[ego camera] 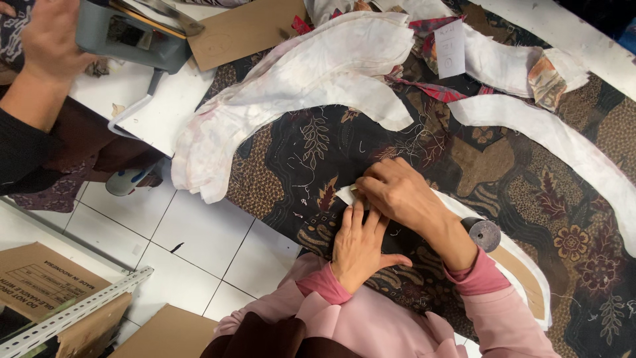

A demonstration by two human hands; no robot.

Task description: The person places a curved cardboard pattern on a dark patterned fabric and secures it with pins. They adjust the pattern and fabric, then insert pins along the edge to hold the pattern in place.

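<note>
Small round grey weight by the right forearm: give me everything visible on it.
The round grey weight is a short dull cylinder, metal by its look, with a flat, lightly speckled top. It stands upright on the white curved fabric piece over a brown pattern board, on the dark floral cloth. The pink sleeve of the right forearm lies against its near side; no hand touches it.

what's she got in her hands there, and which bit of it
The right hand pinches the pointed end of a curved white fabric strip; the left hand presses flat beside it.
</note>
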